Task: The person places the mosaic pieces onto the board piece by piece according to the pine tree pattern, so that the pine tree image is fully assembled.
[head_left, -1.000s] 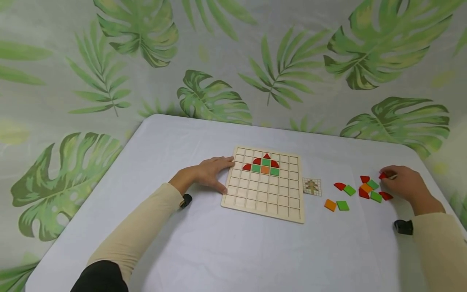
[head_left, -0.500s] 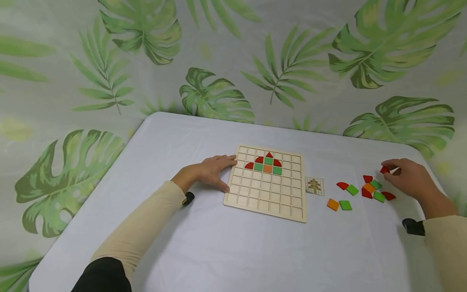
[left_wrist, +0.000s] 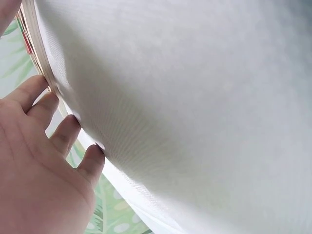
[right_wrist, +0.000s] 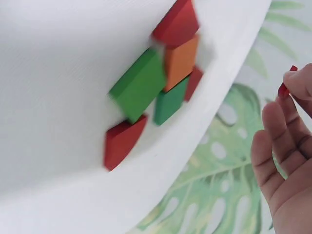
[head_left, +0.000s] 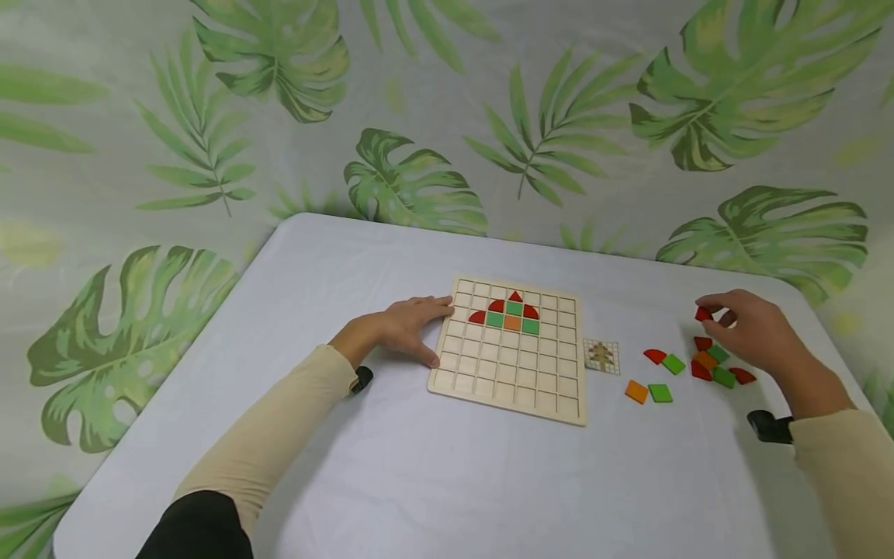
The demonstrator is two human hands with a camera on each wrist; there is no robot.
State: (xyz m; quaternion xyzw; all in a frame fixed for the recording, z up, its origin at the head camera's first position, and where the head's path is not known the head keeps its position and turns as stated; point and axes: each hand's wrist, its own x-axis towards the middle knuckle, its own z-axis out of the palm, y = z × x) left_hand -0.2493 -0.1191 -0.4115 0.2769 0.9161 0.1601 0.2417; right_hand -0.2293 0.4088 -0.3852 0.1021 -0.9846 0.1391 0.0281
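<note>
In the head view my left hand (head_left: 405, 330) lies along the left edge of a square wooden grid board (head_left: 503, 380), fingers extended and thumb apart, touching the edge. Set into the board's upper cells is a small cluster of red, green and orange tiles, with a red triangle (head_left: 515, 296) at its top. Between thumb and fingertip, my right hand (head_left: 754, 330) pinches a small red tile (head_left: 702, 314), mostly covered by the fingers. The right wrist view shows that red tile (right_wrist: 283, 89) held away from the loose pieces, the other fingers loosely bent.
Beside the board's right edge lies a small pattern card (head_left: 601, 356). Several loose tiles are further right, including an orange square (head_left: 636, 391), a green tile (head_left: 660, 393) and a red quarter-round (head_left: 743, 376). A leaf-print cloth (head_left: 412, 186) hangs behind the white table (head_left: 391, 473).
My right hand has lifted the red tile and carried it leftward, to the far side of the loose pile. The left hand stays at the board's edge.
</note>
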